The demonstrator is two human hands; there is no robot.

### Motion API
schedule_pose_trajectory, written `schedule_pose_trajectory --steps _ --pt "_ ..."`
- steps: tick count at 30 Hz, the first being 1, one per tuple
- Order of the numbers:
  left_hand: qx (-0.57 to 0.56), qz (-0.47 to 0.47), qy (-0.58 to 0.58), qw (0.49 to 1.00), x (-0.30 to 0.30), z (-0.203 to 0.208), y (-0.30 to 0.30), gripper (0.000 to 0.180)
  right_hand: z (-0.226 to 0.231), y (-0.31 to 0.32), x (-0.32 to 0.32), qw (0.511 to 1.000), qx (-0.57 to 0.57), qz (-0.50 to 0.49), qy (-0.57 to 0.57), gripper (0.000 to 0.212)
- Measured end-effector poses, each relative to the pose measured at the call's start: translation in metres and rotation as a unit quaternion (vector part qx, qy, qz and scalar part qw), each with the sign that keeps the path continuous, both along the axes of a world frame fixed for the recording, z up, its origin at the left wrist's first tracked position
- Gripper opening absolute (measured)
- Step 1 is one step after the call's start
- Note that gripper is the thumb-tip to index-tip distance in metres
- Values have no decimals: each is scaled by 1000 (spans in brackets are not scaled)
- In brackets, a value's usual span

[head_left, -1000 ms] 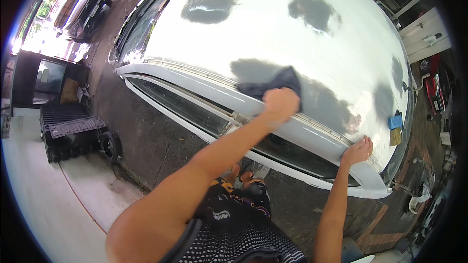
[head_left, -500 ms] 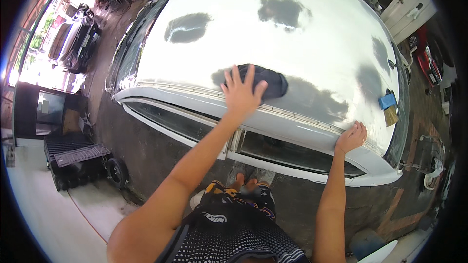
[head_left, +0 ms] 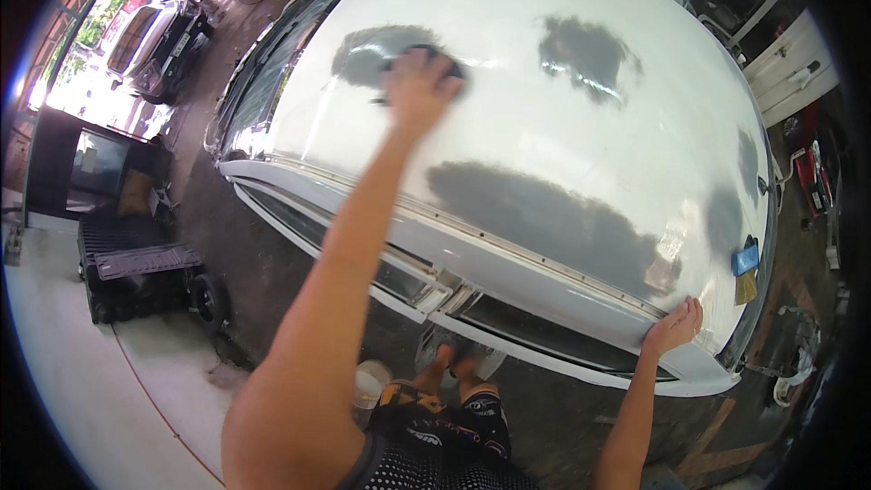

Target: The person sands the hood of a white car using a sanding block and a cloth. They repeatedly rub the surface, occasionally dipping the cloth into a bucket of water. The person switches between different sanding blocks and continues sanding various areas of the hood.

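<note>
My left hand [head_left: 422,91], somewhat blurred, lies over a black cloth [head_left: 450,62] and presses it to the white car roof [head_left: 494,118]. The cloth shows past the fingers, at the edge of a dull grey patch [head_left: 367,53] toward the windshield. My right hand [head_left: 674,327] rests on the roof's near edge at the right, fingers laid on the panel and holding nothing. A longer grey patch [head_left: 544,209] spreads along the near side of the roof between the hands.
A blue block [head_left: 745,259] and a tan piece [head_left: 746,289] lie by the roof's right edge. A black wheeled cart [head_left: 136,263] stands at left, a white bucket [head_left: 370,381] near my feet. A parked car [head_left: 159,50] sits far left.
My left hand has carried the black cloth from the near edge up and leftward across the roof, uncovering the near grey patch. My right hand still rests on the edge; the view has shifted.
</note>
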State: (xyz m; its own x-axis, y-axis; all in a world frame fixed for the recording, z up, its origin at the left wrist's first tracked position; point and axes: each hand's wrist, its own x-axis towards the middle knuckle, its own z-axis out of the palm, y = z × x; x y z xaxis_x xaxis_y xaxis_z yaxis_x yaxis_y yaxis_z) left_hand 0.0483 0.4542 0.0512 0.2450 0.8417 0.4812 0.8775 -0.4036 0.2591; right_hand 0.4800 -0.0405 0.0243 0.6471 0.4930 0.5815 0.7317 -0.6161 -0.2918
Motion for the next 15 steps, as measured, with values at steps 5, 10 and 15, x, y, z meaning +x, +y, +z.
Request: schedule_pose_trajectory --steps 5,10,15 --pt "-251 316 14 915 -205 -9 54 79 -2 2 1 1000 -9 1 -4 37" --pt "-302 356 -19 884 -203 -4 82 82 1 1 0 1000 -8 1 -13 34" --pt "-203 187 60 959 -115 11 115 78 0 14 -7 999 8 29 -10 31"
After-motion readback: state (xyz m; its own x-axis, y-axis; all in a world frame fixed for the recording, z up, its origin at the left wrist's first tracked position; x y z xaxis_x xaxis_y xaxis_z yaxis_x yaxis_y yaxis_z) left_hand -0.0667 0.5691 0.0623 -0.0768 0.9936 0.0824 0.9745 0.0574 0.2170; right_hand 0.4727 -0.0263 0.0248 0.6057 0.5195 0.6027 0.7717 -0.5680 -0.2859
